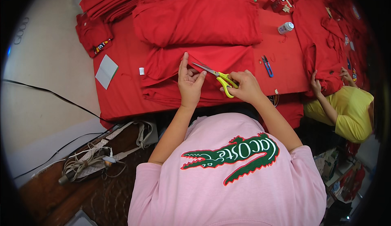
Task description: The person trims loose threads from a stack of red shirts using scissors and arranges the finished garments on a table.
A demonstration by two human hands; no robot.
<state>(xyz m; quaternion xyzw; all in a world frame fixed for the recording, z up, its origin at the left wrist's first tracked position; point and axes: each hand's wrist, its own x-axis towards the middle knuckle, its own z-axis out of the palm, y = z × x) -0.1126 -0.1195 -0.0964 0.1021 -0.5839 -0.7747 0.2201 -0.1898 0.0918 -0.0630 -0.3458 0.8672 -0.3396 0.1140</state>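
Note:
My right hand point(245, 86) is wrapped round the yellow handles of a pair of scissors point(220, 77). The scissor blades look closed and point left toward my left hand point(190, 85). That hand lies at the red cloth point(163, 71), its index finger stretched out and its thumb apart; the other fingers are partly curled. A fold of the cloth rises beside the index fingertip, near the scissor tips. I cannot tell whether the blades touch the fabric. Just beyond both hands is a thick folded stack of red garments point(195, 16).
Small blue thread snips point(267, 66) and a white bottle point(286, 28) are on the red-covered table point(122, 99). A white card point(107, 72) lies left. At right, a person in yellow point(350, 112) handles red cloth. Cables point(87, 158) lie tangled below the table's left.

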